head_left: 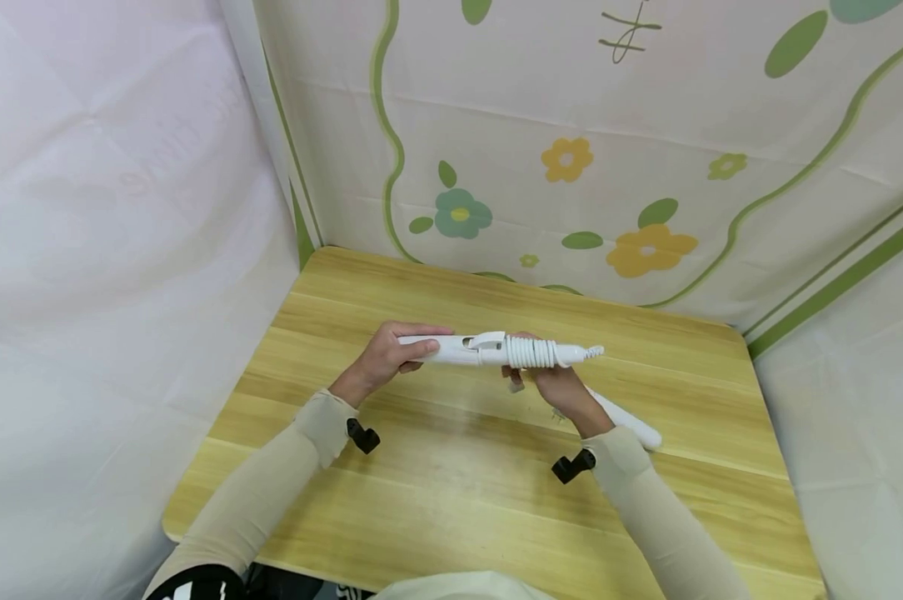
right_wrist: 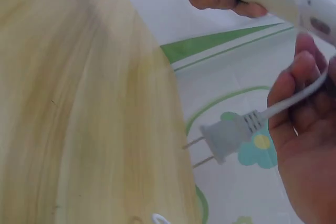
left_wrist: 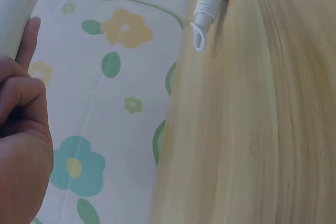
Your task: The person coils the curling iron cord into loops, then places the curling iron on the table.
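Note:
My left hand (head_left: 387, 354) grips the smooth end of a white curling iron (head_left: 455, 350), thumb along its top, holding it level above the table. White cord (head_left: 530, 352) is wound in tight coils round its other end. My right hand (head_left: 560, 392) is under and behind those coils, partly hidden by them, with fingers curled at the cord. From these fingers a short length of cord leads to a two-pin plug (right_wrist: 226, 137), hanging free in the right wrist view. A second white iron (head_left: 627, 421) lies on the table beneath my right wrist, its own cord coiled (left_wrist: 209, 1).
The wooden table (head_left: 436, 483) has its far edge against a white cloth (head_left: 496, 108) printed with flowers. More white cloth hangs at the left (head_left: 122, 250) and right (head_left: 856, 400).

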`<act>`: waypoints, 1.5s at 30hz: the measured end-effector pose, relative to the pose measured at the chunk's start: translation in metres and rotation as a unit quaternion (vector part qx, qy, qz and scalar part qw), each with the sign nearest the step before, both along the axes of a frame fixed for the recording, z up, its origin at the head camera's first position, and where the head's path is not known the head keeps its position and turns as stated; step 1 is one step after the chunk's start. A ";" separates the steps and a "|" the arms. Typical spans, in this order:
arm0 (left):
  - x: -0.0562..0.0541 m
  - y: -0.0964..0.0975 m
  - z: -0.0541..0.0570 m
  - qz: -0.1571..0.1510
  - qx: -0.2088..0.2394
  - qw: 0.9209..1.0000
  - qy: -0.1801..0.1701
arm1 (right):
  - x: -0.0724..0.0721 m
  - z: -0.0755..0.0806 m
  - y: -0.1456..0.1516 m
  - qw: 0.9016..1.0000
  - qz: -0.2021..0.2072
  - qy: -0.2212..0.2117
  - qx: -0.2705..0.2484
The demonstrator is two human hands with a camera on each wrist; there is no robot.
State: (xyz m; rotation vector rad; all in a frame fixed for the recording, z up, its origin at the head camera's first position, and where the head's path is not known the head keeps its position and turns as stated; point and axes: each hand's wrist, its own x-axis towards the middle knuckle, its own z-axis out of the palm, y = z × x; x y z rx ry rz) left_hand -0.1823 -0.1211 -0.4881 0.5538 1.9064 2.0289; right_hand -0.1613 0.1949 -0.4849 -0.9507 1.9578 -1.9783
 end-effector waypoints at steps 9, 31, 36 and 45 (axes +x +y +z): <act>0.001 0.011 0.003 0.068 0.000 0.998 0.012 | 0.007 -0.010 -0.012 0.981 -0.141 -0.048 0.124; -0.002 0.006 0.000 0.158 -0.010 0.986 0.052 | 0.021 -0.008 -0.015 0.968 -0.140 -0.040 0.203; -0.002 0.005 -0.002 0.181 -0.013 0.982 0.060 | 0.023 -0.008 -0.013 0.966 -0.127 -0.030 0.221; 0.000 0.007 -0.003 0.189 -0.092 0.972 0.106 | 0.026 0.024 -0.005 0.887 -0.169 0.203 0.378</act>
